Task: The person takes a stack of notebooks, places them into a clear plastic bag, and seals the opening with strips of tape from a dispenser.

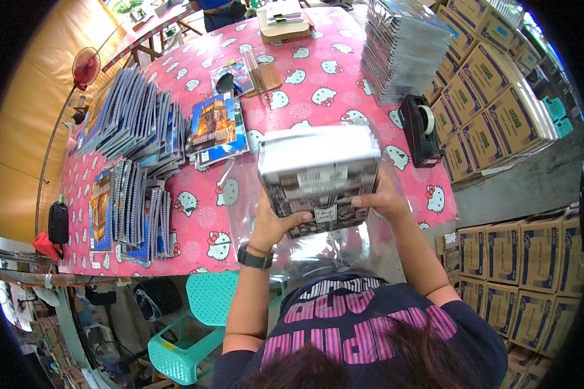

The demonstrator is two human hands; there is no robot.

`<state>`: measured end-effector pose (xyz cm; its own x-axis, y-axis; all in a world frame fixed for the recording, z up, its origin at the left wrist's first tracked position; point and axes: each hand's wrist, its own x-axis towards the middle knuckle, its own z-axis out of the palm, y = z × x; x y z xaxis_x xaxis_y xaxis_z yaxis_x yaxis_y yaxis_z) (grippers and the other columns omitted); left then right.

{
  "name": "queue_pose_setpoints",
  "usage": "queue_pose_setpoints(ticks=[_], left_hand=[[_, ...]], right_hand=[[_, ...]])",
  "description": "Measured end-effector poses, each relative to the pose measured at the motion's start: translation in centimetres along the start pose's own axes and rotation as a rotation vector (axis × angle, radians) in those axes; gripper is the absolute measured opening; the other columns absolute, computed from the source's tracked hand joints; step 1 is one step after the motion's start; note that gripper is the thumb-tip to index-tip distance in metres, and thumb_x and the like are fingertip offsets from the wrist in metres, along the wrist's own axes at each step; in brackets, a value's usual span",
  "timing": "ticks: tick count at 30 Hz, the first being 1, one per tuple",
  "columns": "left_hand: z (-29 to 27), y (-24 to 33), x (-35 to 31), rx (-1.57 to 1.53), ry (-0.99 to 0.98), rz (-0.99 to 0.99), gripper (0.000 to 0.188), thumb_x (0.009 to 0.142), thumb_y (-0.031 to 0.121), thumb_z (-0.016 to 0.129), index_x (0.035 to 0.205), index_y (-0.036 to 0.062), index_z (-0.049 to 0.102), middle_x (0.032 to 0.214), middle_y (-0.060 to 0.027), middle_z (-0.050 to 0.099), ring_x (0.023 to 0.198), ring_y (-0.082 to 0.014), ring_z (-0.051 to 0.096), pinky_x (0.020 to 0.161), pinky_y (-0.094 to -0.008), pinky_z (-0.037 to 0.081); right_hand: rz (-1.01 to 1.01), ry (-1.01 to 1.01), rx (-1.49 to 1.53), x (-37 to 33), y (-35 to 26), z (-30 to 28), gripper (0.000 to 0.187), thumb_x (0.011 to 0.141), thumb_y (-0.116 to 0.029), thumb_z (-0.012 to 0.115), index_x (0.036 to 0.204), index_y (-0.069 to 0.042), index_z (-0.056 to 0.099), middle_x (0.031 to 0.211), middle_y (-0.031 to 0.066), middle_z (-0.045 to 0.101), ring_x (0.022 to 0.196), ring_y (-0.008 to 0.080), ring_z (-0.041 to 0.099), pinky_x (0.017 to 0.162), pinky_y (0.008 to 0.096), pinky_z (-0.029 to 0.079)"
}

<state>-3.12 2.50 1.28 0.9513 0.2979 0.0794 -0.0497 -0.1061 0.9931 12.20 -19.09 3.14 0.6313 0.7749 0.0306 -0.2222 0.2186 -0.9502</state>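
Note:
My left hand [274, 223] and my right hand [381, 200] grip a thick stack of notebooks [324, 188] from its two sides, near the table's front edge. White page edges show along the top of the stack, and its near side is a grey-and-black cover with a barcode label. Both thumbs press on that near cover; the other fingers are mostly hidden behind or under the stack. Clear plastic [243, 207] lies around and below it on the pink patterned tablecloth [204, 249].
Leaning rows of spiral notebooks [133, 117] fill the table's left side, with a blue-covered notebook [217, 126] beside them. A tape dispenser [420, 133] stands at right, before a tall wrapped notebook stack [402, 52]. Cartons [493, 104] line the right; a green stool [214, 298] is below left.

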Motion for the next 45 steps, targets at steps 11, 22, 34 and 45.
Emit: queue_pose_setpoints(ticks=[11,22,34,45], left_hand=[[2.9,-9.8,-1.5,0.004,0.037,0.007,0.088,0.059,0.009,0.086,0.131,0.0035,0.036,0.116,-0.0098,0.056,0.106,-0.0207,0.056,0.093,-0.0329,0.046],[3.3,-14.7,-3.1,0.351,0.151,0.092,0.065,0.063,0.008,0.084,0.116,0.0014,0.046,0.106,-0.0093,0.062,0.094,-0.0208,0.061,0.083,-0.0331,0.050],[1.8,-7.6,2.3,-0.370,0.198,-0.539,0.036,0.075,0.026,0.078,0.093,-0.0033,0.068,0.085,-0.0060,0.068,0.073,-0.0125,0.063,0.066,-0.0262,0.050],[2.7,-5.1,4.0,-0.351,0.173,-0.727,0.041,0.073,0.024,0.079,0.100,-0.0043,0.065,0.092,-0.0084,0.068,0.074,-0.0146,0.064,0.066,-0.0276,0.052]], right_hand=[[0.087,0.108,-0.238,-1.9,9.5,-2.9,0.082,0.058,-0.009,0.082,0.129,-0.006,0.039,0.123,0.0090,0.050,0.116,0.0216,0.046,0.102,0.0353,0.035],[0.217,0.069,-0.759,-2.0,7.6,-2.5,0.090,0.060,-0.017,0.086,0.134,-0.004,0.036,0.126,0.0112,0.051,0.117,0.0234,0.048,0.103,0.0360,0.035],[-0.078,0.665,-1.582,0.5,9.1,-13.1,0.024,0.079,-0.022,0.068,0.097,-0.005,0.070,0.093,0.0084,0.058,0.094,0.0252,0.053,0.081,0.0389,0.043],[-0.138,0.792,-1.210,0.9,8.4,-13.3,0.012,0.077,-0.014,0.069,0.074,-0.003,0.065,0.091,0.0087,0.061,0.083,0.0231,0.058,0.070,0.0366,0.046]])
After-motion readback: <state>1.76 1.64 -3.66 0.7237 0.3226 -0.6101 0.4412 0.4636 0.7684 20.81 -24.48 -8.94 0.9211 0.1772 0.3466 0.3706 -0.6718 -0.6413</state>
